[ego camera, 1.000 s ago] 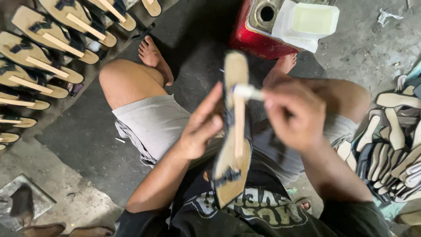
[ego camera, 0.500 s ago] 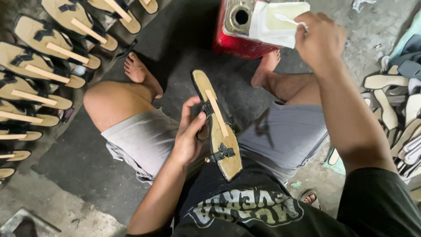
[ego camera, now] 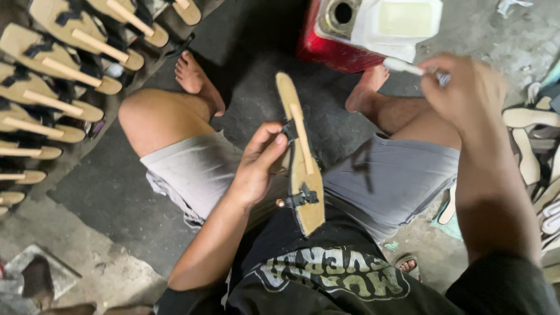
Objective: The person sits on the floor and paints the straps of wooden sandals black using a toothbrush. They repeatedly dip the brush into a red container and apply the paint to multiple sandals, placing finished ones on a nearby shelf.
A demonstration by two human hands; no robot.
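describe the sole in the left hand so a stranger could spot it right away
Start at the red can at the top, then drop to the seated person's lap. There the left hand holds one tan sole upright, with a pale strip down its middle and black straps. The other soles lie in rows on the floor.

sole: matt tan board, black straps; can: glossy red metal; floor: rough concrete

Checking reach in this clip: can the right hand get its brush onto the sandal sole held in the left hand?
Probably yes: the right hand with the brush is raised, nothing between it and the sole.
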